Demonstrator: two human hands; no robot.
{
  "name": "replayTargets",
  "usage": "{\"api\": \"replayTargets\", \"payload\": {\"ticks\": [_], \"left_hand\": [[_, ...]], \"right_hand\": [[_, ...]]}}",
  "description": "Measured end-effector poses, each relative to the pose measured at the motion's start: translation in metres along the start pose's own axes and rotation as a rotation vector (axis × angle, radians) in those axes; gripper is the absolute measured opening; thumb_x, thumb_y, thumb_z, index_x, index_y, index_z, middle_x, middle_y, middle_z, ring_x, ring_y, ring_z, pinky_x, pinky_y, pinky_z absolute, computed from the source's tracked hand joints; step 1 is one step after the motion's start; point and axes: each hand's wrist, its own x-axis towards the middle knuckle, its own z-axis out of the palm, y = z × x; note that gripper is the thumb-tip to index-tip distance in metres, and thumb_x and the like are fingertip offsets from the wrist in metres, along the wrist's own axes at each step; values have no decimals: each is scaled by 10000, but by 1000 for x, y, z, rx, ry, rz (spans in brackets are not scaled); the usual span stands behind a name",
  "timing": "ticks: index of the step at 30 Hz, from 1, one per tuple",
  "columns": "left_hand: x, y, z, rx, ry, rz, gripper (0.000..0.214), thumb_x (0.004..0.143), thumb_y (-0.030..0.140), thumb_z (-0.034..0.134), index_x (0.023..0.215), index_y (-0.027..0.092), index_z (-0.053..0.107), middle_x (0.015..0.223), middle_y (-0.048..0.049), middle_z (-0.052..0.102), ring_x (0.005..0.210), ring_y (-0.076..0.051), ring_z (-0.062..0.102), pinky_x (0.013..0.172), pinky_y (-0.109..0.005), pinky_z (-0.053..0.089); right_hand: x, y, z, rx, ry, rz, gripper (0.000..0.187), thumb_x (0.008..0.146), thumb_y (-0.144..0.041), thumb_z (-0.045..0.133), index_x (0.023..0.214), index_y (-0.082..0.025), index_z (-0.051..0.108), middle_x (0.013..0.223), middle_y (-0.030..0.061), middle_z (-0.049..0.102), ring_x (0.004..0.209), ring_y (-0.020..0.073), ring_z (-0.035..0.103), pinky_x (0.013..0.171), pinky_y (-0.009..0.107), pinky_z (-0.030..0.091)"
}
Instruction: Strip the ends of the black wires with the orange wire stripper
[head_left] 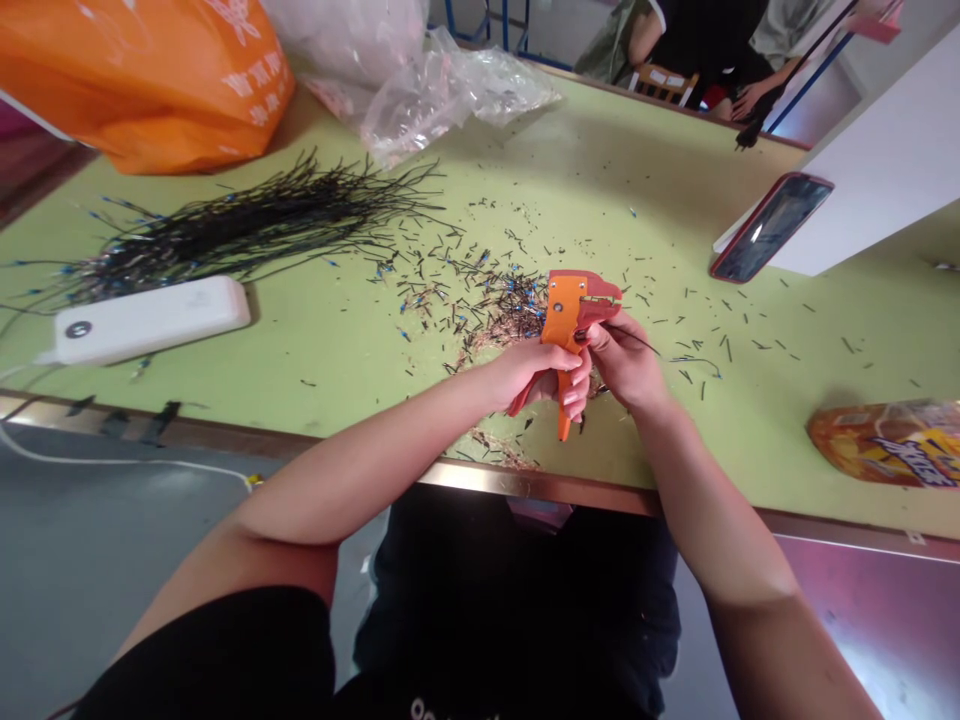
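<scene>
An orange and red wire stripper (564, 310) stands upright over the near part of the table, its jaws facing right. My left hand (551, 375) is wrapped round its handles. Close by the jaws, my right hand (619, 355) pinches a thin black wire (637, 339), whose tail runs out to the right past the hand. The wire's end near the jaws is hidden by my fingers. Behind and below the tool lies a heap of cut wire scraps (517, 300), black and blue, with copper strands.
A bundle of black wires (247, 225) and a white power bank (154, 318) lie left. Behind them are an orange bag (150, 80) and clear plastic bags (450, 90). To the right are a phone (772, 225) and a bottle (885, 440). A person (712, 50) sits beyond the table.
</scene>
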Motion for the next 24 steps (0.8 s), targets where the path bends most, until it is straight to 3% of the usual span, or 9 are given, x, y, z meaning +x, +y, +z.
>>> {"api": "replayTargets", "payload": {"ticks": [5,14,20,24], "left_hand": [[-1,4,9,53,102,-8,301,820,375,721,625,200,572,523,5,541,501,-156,578,589,-337,538],[-1,-1,10,45,146,14,325,847,365,724,635,204,538,531,28,516,478,-134,570,556,-310,511],[1,-2,9,38,179,33,342,846,369,706,620,211,503,498,47,463,423,-106,508,507,-279,469],[3,-4,8,62,240,26,381,858,383,689,600,218,463,471,64,414,382,-87,451,469,-258,435]], "right_hand": [[-2,1,1,-41,10,-52,312,829,-573,881,931,-291,794,913,2,773,857,162,708,875,321,621],[-2,5,2,-81,20,-56,330,861,-605,836,944,-290,781,897,6,741,850,168,687,872,326,615],[1,0,-2,-103,-90,-61,281,942,-549,774,967,-269,761,923,6,735,866,157,680,916,320,596],[3,-4,-3,-106,-115,-46,295,920,-556,795,929,-266,736,909,3,732,871,165,693,935,333,599]]}}
